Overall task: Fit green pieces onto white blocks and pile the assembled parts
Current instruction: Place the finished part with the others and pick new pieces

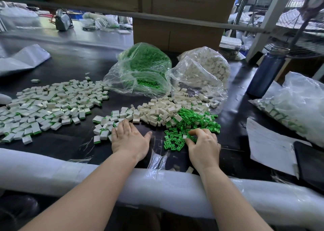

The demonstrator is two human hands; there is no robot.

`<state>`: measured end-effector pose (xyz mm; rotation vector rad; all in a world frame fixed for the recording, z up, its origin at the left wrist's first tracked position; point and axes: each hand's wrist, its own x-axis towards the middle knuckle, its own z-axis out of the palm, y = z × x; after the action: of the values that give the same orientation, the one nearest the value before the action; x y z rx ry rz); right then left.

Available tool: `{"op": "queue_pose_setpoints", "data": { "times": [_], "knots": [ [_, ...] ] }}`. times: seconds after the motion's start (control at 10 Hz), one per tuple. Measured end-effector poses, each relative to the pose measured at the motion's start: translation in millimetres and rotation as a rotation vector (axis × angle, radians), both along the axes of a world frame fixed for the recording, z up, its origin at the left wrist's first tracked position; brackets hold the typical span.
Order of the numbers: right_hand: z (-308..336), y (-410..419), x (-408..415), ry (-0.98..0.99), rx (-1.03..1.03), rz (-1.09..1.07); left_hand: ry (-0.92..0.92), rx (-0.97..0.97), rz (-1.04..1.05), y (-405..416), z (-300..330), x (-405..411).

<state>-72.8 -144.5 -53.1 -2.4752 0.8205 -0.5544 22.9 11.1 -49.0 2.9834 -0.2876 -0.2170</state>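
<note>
Centrally, on the dark worktop [73, 67]: left hand [128, 137] flat, fingers straight, fingertips touching the near assembled parts [103, 125]; right hand [204, 144] curled over the loose green pieces [191, 125], thumb and forefinger pinching among them beside a single white block [185, 136]. Heap of white blocks [157, 111] just behind the green pieces. Large spread of finished parts [50, 102] far left. Behind, clear bag of green pieces [142, 69] beside clear bag of white blocks [203, 69]. Blue bottle [266, 71] and papers [270, 146] at right.
</note>
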Motion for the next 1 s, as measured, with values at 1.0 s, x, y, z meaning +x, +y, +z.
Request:
{"op": "queue_pose_setpoints", "data": {
  "times": [1.0],
  "knots": [
    [-1, 0, 2, 0.006, -0.003, 0.003, -0.064, 0.199, 0.016, 32, 12, 45]
  ]
}}
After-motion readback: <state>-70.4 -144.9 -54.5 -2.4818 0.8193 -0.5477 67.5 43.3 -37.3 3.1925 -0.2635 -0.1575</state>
